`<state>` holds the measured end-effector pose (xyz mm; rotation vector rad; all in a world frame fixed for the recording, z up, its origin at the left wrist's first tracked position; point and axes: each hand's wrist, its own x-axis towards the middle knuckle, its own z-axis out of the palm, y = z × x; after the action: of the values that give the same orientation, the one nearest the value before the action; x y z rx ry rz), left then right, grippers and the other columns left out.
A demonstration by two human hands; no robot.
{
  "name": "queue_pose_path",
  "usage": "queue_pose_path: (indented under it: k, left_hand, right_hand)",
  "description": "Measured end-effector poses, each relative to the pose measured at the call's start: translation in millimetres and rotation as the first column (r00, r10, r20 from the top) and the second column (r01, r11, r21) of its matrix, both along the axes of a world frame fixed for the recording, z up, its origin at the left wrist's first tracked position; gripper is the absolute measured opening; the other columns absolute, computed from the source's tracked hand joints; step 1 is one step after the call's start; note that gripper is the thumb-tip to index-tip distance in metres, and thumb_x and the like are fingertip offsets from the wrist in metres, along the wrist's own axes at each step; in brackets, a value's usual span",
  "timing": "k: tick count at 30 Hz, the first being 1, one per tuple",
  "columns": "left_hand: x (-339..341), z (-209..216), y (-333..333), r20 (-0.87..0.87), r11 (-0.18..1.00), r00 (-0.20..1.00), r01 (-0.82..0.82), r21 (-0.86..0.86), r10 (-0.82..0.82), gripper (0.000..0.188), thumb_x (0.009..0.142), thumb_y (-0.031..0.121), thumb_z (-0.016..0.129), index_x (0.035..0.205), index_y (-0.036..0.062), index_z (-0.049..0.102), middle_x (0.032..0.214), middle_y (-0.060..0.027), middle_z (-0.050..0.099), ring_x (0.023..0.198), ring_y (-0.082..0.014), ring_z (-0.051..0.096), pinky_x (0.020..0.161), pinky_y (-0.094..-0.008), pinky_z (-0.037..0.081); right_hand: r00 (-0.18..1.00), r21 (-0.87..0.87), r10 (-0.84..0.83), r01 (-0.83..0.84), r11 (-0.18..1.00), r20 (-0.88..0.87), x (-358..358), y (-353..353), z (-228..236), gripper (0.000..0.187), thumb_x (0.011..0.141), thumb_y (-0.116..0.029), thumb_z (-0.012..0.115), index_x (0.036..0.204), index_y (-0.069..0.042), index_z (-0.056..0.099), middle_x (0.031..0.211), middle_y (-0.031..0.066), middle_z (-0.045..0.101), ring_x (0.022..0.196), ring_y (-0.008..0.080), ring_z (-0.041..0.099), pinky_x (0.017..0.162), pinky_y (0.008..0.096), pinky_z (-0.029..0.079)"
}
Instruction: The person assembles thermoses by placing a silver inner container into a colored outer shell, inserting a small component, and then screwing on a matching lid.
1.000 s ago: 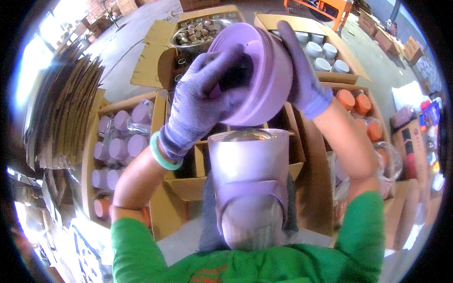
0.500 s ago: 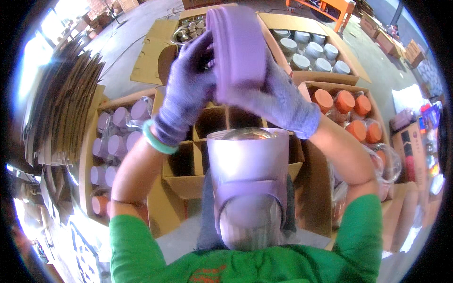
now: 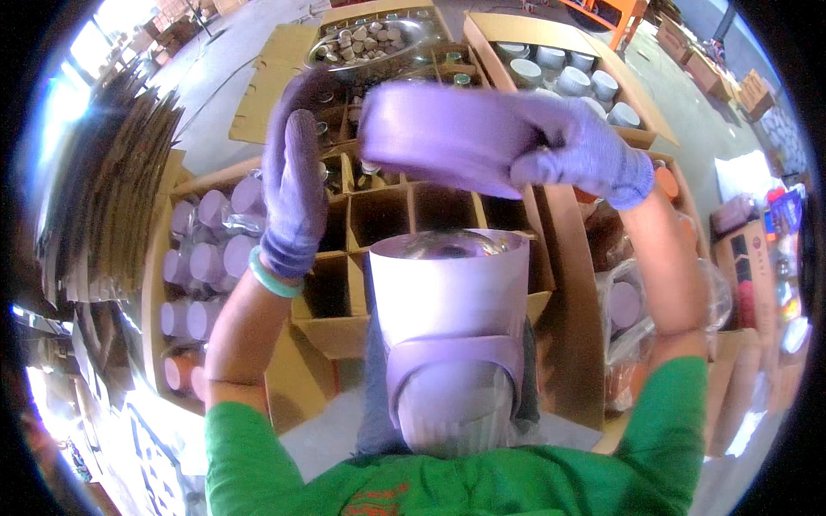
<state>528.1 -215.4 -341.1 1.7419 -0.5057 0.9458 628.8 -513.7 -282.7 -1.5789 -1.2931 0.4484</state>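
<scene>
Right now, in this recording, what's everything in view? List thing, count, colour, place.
Round piece: one, purple, held at its right end, upper centre
Large vessel: one, lilac and silver, lower centre
Divided carton: one, brown, behind the vessel
Metal bowl: one, silver, top centre
Small pieces: many, brownish-grey, in the bowl
Purple cylinders: many, left carton
Pale cylinders: several, whitish, upper-right carton
Orange cylinders: several, partly hidden, right carton
Cardboard sheets: many, brown, far left
Metal frame: one, orange, top right
Rim clutter: uncountable
Bracelet: one, pale green, left wrist
Shirt: one, green, bottom
Left hand: one, purple-gloved, left of the round piece
Right hand: one, purple-gloved, gripping it
</scene>
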Motion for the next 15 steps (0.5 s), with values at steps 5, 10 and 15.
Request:
queue_pose_path:
  k: [5,10,15]
  left_hand:
    - [-27,-26,-40,-0.424,0.770,0.697,0.296,-0.565,-0.578,0.088,0.098,0.069,0.026,0.131,-0.0075,0.053,0.129,-0.0187,0.059,0.116,-0.0272,0.059,0.103,-0.0370,0.045]
    - [-25,-45,-32,-0.392,0.931,0.844,0.339,-0.137,-0.365,0.087,0.099,0.069,0.019,0.107,-0.0040,0.066,0.110,-0.0192,0.065,0.109,-0.0296,0.059,0.103,-0.0411,0.042]
    - [-31,-36,-38,-0.368,0.949,0.878,0.310,-0.052,-0.307,0.084,0.102,0.062,0.019,0.094,-0.0056,0.068,0.102,-0.0202,0.063,0.100,-0.0302,0.060,0.094,-0.0420,0.045]
  right_hand:
    - [0.977,-0.201,0.206,-0.213,0.956,-0.053,-20,-1,-6,0.070,0.081,-0.023,0.081,0.142,-0.007,0.052,0.128,0.0085,0.065,0.117,0.0182,0.060,0.105,0.0363,0.046]
    - [0.981,-0.245,0.195,-0.189,0.951,0.001,-22,-4,-4,0.066,0.084,-0.027,0.078,0.142,-0.007,0.052,0.126,0.0105,0.067,0.117,0.0179,0.061,0.103,0.0352,0.046]
    - [0.984,-0.207,0.177,-0.172,0.963,0.004,-32,-7,-3,0.062,0.090,-0.032,0.071,0.141,-0.005,0.052,0.130,0.0112,0.063,0.120,0.0187,0.059,0.105,0.0348,0.044]
